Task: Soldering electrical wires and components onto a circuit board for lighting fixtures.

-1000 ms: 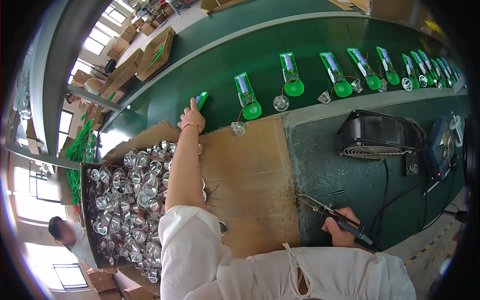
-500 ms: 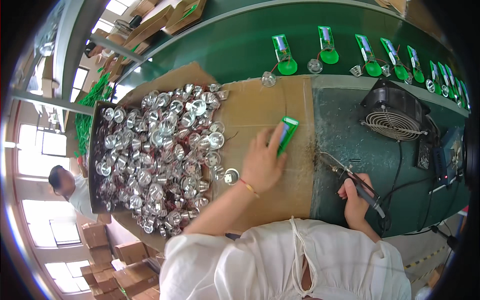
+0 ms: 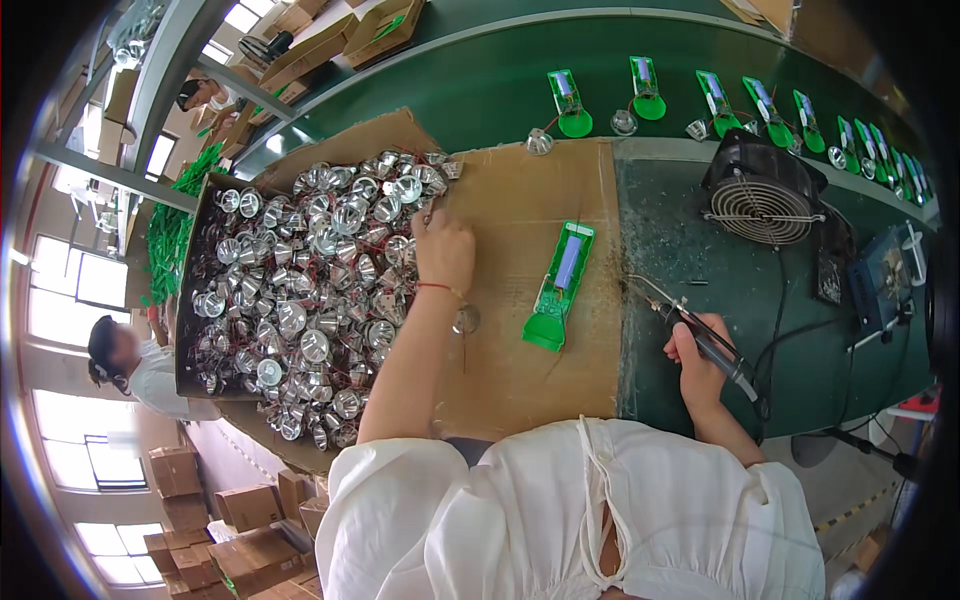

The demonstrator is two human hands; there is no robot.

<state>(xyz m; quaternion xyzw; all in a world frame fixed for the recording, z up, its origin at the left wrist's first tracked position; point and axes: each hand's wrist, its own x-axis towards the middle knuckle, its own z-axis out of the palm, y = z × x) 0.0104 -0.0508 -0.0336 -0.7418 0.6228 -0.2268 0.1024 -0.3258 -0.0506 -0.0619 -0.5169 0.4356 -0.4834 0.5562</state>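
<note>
A green circuit board (image 3: 560,286) with a pale blue part on it lies on the brown cardboard sheet (image 3: 520,200) in front of me. My left hand (image 3: 443,247) rests at the edge of a heap of shiny metal reflector cups (image 3: 310,290), fingers curled among them; what it grips is hidden. One single cup (image 3: 466,319) lies by my left wrist. My right hand (image 3: 695,352) grips a soldering iron (image 3: 700,330), its tip pointing toward the green board from the right.
A green conveyor belt (image 3: 480,90) carries several green boards (image 3: 571,105) and loose cups across the top. A black fan (image 3: 762,190) and a soldering station (image 3: 885,280) stand at the right. Another person (image 3: 135,365) sits far left. Cardboard boxes (image 3: 230,520) pile at lower left.
My left hand has put the green board down on the cardboard and moved left to the heap of cups. The right hand with the soldering iron has barely moved.
</note>
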